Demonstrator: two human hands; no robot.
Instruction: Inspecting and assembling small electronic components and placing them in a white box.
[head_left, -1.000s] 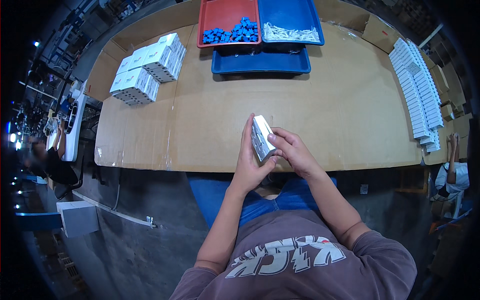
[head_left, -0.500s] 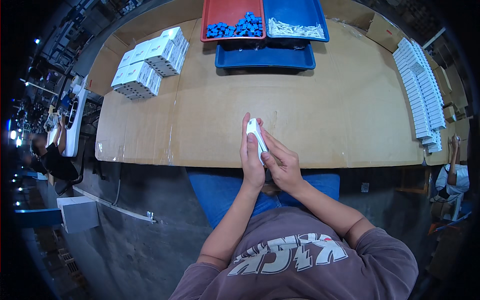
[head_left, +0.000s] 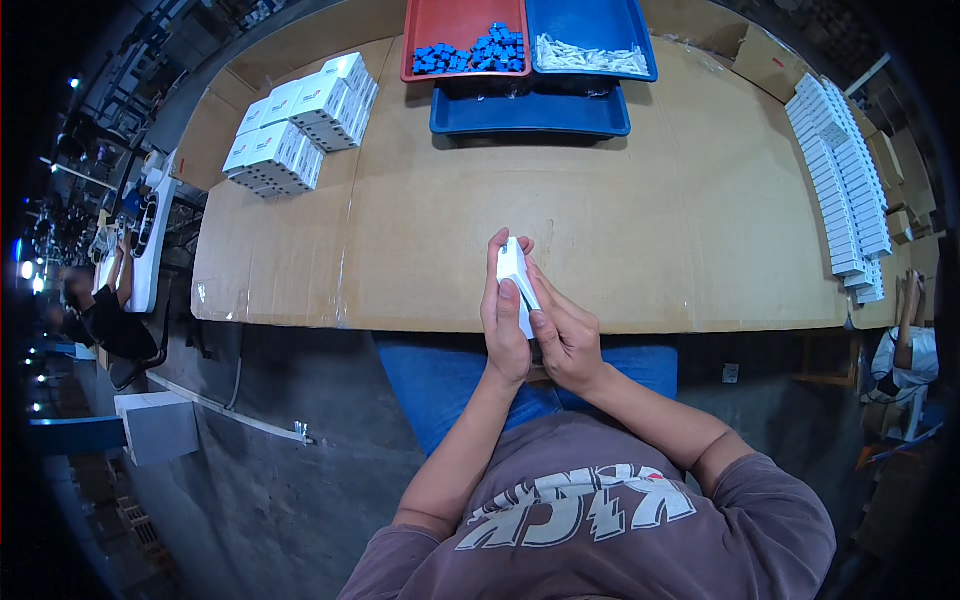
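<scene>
Our left hand (head_left: pixel 506 343) and right hand (head_left: pixel 573 349) close around the white rectangular box (head_left: pixel 511 264), near the front edge of the brown cardboard-covered table (head_left: pixel 410 262); we should press evenly, keeping its corners square.

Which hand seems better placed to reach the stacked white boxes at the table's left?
Probably the left hand: it lies nearer the stacked white boxes, with the right hand farther across. Both hold the white object, though, so neither is free.
</scene>
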